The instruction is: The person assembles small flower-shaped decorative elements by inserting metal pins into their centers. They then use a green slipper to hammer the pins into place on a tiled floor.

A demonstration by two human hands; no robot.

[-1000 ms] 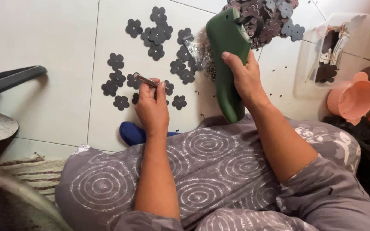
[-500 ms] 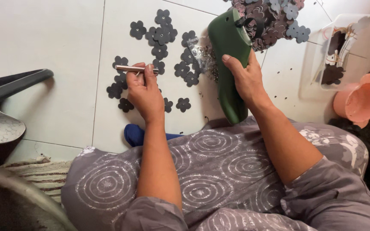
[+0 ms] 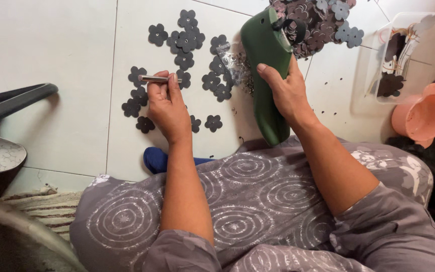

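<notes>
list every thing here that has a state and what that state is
left hand: shut on a small metal rod, held level
right hand: gripping the green tool, which stands tilted on the floor
flower cutouts: loose, flat on the tile
clear tub: open, pieces inside
pink cup: lying on its side
small clear bag: crumpled, on the floor
</notes>
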